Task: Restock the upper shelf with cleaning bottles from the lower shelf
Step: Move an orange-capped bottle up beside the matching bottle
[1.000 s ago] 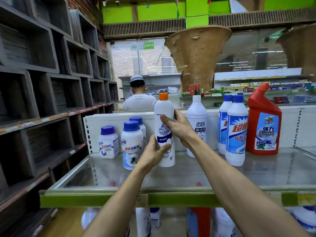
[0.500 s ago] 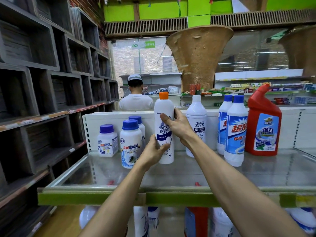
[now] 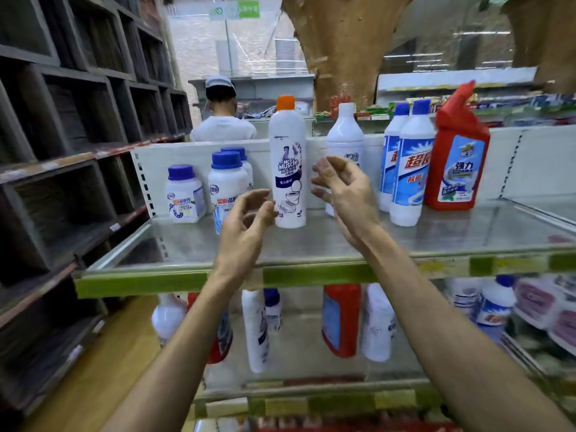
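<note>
On the upper shelf (image 3: 311, 244), between the blue-capped jars (image 3: 227, 182) and the white bottle (image 3: 345, 132): the orange-capped bottle (image 3: 287, 169), upright, label forward, free of both hands. Left hand (image 3: 246, 219) just beside its lower left, fingers half curled, grip wide and empty, one fingertip perhaps brushing the label, hard to tell. Right hand (image 3: 346, 194) near its right flank, grip likewise wide, holding nothing.

Step in hand, by judgement: letting go after placing. Best done by drawing both hands straight back and apart, clear of the tall narrow body, which looks easy to tip; no sweep sideways toward the neighbours. Then down to the lower shelf (image 3: 311, 388) for the next one, gripped round the middle, lifted clear of the green shelf edge (image 3: 140, 283).

Containers: all capped and shut, opaque, so fill level impossible to read. Further right on the upper shelf, two blue-capped bottles (image 3: 408, 169) and a red angled-neck bottle (image 3: 456, 163). Below, blurred: white bottles (image 3: 255, 332) and a red one (image 3: 341, 319) standing in stock.
</note>
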Demonstrator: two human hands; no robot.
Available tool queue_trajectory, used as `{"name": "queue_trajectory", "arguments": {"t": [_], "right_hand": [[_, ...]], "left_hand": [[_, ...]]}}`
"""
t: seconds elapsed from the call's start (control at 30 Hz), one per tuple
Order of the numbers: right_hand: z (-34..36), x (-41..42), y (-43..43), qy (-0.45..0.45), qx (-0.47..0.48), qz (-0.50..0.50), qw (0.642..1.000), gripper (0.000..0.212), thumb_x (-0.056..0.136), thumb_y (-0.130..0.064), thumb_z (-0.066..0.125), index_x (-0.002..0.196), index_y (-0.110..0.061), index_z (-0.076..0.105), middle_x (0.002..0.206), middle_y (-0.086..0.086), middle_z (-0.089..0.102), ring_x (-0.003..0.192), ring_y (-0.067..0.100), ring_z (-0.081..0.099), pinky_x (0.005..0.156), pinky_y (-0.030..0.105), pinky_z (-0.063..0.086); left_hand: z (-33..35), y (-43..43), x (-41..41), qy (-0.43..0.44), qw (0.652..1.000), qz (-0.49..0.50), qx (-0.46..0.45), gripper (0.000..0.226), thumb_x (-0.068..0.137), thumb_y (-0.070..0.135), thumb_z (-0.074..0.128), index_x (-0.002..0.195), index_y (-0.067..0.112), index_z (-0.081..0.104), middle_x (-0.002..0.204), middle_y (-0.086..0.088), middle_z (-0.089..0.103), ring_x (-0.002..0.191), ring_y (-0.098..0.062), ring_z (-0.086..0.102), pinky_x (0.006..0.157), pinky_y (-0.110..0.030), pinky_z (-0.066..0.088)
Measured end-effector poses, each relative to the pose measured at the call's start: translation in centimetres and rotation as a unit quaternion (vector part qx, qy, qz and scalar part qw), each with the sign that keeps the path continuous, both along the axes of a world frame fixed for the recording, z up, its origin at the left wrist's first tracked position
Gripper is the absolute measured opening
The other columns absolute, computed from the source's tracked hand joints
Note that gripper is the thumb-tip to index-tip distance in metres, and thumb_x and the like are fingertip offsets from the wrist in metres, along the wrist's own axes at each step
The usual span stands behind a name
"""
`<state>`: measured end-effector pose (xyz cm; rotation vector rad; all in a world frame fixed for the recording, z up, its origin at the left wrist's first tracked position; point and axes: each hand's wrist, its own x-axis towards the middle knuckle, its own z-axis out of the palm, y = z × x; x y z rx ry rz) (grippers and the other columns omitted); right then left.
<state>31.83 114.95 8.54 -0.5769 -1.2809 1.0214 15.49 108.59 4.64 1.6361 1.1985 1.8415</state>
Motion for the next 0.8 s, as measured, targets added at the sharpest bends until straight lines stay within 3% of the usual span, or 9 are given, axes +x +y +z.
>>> {"name": "queue_trajectory", "arguments": {"t": [0.07,0.2,0.3,0.4,0.47,0.63,0.73,0.8], "right_hand": [[-1.8,0.7,-2.5,0.059,-0.008,0.057,0.997,0.012,0.096,-0.019,0.062,0.104,-0.009,0.061,0.095,0.008,0.068,0.085,0.022,0.064,0.084,0.039,0.054],[-6.5,2.0,-7.1,0.105,-0.031,0.121,0.987,0.016,0.091,-0.022,0.066,0.099,-0.008,0.066,0.085,0.009,0.068,0.079,0.025,0.064,0.081,0.037,0.058],[-10.4,2.5,-9.5,0.106,-0.054,0.143,0.983,0.018,0.085,-0.027,0.069,0.094,-0.011,0.071,0.081,0.01,0.066,0.075,0.023,0.066,0.077,0.036,0.058],[-13.7,2.5,-10.7,0.093,-0.087,0.153,0.98,0.033,0.078,-0.037,0.077,0.094,-0.009,0.07,0.078,0.011,0.066,0.073,0.022,0.066,0.074,0.034,0.058],[-15.1,2.5,-10.9,0.087,-0.112,0.142,0.98,0.036,0.076,-0.039,0.078,0.094,-0.009,0.07,0.077,0.01,0.066,0.072,0.021,0.066,0.073,0.033,0.059],[-17.5,2.2,-10.5,0.089,-0.161,0.123,0.975,0.015,0.087,-0.021,0.063,0.09,-0.008,0.07,0.073,0.008,0.066,0.068,0.02,0.065,0.07,0.033,0.059],[-19.3,1.5,-9.4,0.082,-0.217,0.102,0.967,0.013,0.093,-0.016,0.059,0.091,-0.006,0.067,0.069,0.006,0.066,0.065,0.018,0.064,0.069,0.033,0.06],[-20.5,1.0,-8.4,0.068,-0.249,0.081,0.963,0.013,0.098,-0.012,0.056,0.091,-0.006,0.066,0.068,0.005,0.066,0.065,0.018,0.064,0.07,0.033,0.059]], "left_hand": [[-1.4,-2.5,-0.1,-0.084,0.995,-0.045,0.029,0.014,0.102,0.014,0.052,0.111,0.013,0.063,0.094,-0.007,0.07,0.086,-0.024,0.07,0.083,-0.032,0.058],[-5.3,-6.2,-0.2,-0.139,0.988,-0.058,0.034,0.017,0.102,0.024,0.052,0.099,0.015,0.066,0.077,-0.011,0.062,0.071,-0.029,0.064,0.073,-0.037,0.054],[-8.4,-7.8,0.0,-0.15,0.987,-0.058,0.018,0.022,0.101,0.025,0.05,0.093,0.013,0.066,0.071,-0.014,0.059,0.066,-0.029,0.06,0.068,-0.031,0.055],[-11.3,-8.4,-0.1,-0.179,0.982,-0.051,-0.017,0.027,0.104,0.02,0.045,0.09,0.014,0.067,0.066,-0.011,0.059,0.066,-0.031,0.055,0.061,-0.023,0.052],[-13.0,-8.3,-0.4,-0.195,0.978,-0.051,-0.047,0.029,0.104,0.018,0.045,0.088,0.015,0.068,0.065,-0.011,0.058,0.065,-0.028,0.053,0.061,-0.023,0.051],[-17.3,-6.6,-2.0,-0.244,0.963,-0.007,-0.111,0.024,0.104,0.022,0.05,0.091,0.009,0.066,0.068,-0.007,0.058,0.06,-0.018,0.053,0.06,-0.029,0.051],[-20.2,-5.1,-3.4,-0.198,0.962,0.046,-0.18,0.021,0.103,0.022,0.051,0.099,0.008,0.065,0.076,-0.008,0.06,0.06,-0.015,0.056,0.059,-0.027,0.049],[-22.2,-4.1,-4.3,-0.158,0.957,0.062,-0.233,0.013,0.101,0.025,0.054,0.101,0.015,0.062,0.086,-0.005,0.062,0.072,-0.02,0.059,0.064,-0.029,0.05]]}}
